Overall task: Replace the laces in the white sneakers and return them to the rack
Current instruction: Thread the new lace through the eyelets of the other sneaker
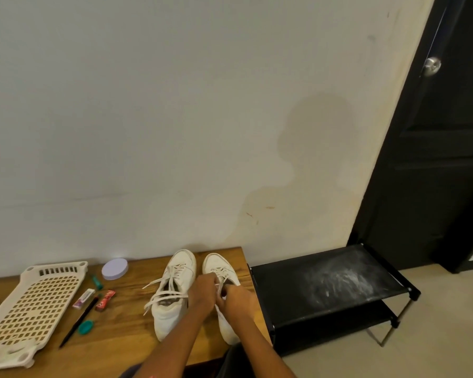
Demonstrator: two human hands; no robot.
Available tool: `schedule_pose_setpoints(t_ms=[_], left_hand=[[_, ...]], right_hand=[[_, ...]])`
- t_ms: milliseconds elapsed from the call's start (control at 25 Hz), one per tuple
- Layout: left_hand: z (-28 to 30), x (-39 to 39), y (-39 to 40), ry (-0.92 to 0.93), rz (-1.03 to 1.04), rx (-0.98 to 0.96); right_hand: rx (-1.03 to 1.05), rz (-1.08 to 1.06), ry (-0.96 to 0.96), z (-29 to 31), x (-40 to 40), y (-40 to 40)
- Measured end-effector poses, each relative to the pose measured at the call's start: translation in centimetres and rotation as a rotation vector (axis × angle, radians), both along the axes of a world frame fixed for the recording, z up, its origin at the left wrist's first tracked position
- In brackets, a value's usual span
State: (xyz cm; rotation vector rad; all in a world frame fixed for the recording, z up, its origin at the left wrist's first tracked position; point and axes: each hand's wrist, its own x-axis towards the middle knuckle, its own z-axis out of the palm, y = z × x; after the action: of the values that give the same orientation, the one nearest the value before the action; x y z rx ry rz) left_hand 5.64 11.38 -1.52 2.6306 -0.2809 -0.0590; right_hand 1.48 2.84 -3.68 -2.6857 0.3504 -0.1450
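Two white sneakers stand side by side on a wooden table (126, 336), toes toward the wall. The left sneaker (172, 293) has loose white laces (163, 297) trailing out across its opening. Both hands work over the right sneaker (217, 264), hiding its middle. My left hand (202, 291) pinches one end of its lace (221, 282) and my right hand (238, 298) grips the lace just beside it. A black two-shelf shoe rack (333, 287) stands right of the table with its top shelf bare and dusty.
A cream perforated plastic tray (30, 304) lies at the table's left. Between it and the shoes are a lilac round lid (114, 269), small tubes, a black pen (78, 321) and a teal cap (85, 327). A black door (443, 137) stands behind the rack.
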Motion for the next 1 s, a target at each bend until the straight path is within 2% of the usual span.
schedule_pose_setpoints(t_ms=[280,560,640,800,1000], left_hand=[[-1.2,0.0,0.5,-0.062,0.053,0.112],[-1.6,1.5,0.7,0.134,0.064,-0.064],[-1.7,2.5,0.8,0.135,0.045,-0.114],[-2.5,3.3,0.0,0.156,0.064,-0.076],[-2.9,3.1,-0.8,0.127,0.22,-0.079]], right_hand=[[0.057,-0.165,0.01,-0.9,1.1,1.1],[0.156,-0.129,-0.107,-0.7,0.5,-0.5],[0.139,-0.15,-0.144,0.1,0.7,-1.9],[0.058,0.04,-0.012,0.9,1.8,-3.1],[0.039,-0.001,-0.047,-0.4,2.7,-2.9]])
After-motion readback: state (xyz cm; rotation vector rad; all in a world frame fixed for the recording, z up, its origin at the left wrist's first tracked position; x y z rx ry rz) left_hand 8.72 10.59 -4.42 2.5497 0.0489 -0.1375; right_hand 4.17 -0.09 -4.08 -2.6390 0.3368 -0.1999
